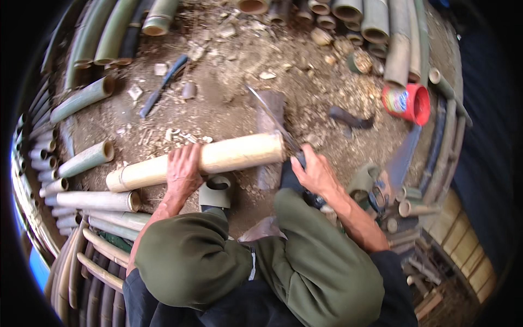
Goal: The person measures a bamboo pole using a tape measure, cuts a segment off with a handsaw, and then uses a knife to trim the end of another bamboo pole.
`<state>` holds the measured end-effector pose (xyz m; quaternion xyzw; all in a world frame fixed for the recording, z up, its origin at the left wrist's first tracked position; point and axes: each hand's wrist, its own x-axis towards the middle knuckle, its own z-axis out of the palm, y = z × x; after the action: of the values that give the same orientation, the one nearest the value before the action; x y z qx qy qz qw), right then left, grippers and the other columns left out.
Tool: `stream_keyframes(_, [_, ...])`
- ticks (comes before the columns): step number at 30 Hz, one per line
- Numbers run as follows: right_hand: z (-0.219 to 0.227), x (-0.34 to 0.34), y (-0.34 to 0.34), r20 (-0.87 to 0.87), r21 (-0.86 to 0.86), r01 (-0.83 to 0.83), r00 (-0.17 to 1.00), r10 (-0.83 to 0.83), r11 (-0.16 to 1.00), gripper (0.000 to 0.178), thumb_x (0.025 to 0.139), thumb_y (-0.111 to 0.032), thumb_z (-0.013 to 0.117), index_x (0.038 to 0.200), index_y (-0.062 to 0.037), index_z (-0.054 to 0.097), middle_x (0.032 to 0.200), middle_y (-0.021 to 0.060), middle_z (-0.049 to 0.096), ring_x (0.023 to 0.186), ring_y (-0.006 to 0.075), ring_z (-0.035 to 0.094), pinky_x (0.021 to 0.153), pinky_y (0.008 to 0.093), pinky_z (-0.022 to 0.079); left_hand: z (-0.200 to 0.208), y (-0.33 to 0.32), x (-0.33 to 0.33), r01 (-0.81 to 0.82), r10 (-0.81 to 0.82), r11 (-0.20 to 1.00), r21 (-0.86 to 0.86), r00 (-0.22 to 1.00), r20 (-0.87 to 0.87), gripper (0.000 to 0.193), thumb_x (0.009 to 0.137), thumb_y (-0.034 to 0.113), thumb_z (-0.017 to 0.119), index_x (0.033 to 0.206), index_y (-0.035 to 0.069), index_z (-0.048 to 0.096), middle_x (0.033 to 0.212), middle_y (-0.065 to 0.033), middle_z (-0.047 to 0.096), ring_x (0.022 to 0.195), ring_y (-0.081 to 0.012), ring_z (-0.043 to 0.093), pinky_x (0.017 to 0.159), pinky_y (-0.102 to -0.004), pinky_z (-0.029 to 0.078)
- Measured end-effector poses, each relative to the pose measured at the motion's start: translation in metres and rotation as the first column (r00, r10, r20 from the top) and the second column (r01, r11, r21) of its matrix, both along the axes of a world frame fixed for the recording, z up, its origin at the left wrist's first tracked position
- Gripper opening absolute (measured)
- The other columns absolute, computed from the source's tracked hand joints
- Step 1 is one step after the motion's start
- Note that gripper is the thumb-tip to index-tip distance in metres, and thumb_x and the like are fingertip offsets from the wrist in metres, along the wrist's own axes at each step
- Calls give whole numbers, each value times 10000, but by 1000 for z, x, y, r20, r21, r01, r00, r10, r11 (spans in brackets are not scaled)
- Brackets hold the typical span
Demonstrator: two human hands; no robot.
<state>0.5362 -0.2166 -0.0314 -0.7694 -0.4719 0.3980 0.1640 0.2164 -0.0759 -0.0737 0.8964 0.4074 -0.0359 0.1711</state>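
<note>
A pale, peeled bamboo tube (239, 155) lies slantwise in front of my knees, its right end resting across a flat wooden block (269, 177). My left hand (185, 168) is closed over the tube left of its middle, fingers on its far side. Just past the tube's right end, my right hand (316, 173) grips the dark handle of a long-bladed knife (271, 115). The blade slants away to the far left, passing close by the tube's end; whether it touches cannot be made out.
Green bamboo tubes (87, 158) are stacked at the left, more (376, 24) at the far side. A red bucket (418, 104) lies tipped at the right beside a handsaw (403, 155). A blue-and-black tool (163, 86) and a dark curved piece (351, 117) lie among shavings.
</note>
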Motion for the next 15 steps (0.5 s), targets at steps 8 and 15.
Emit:
stream_keyframes(8, [15,-14,-8,105,203,72,990,-95,977,347,937,-233,627,1163,20,556,837,317,656,830,494,663,701,523,528,-9,1,-9,62,-64,997,46,997,40,662,673,58,678,1313,37,511,1136,-131,586,1102,-296,567,989,-486,415])
stream_keyframes(15, [-16,-1,-17,-336,-206,189,908,-251,960,250,1003,-280,564,1060,-37,546,687,103,597,497,213,595,445,369,465,-15,-2,-18,72,-73,997,-5,995,-71,772,636,174,766,1348,104,476,1149,-132,557,1105,-298,572,911,-470,445])
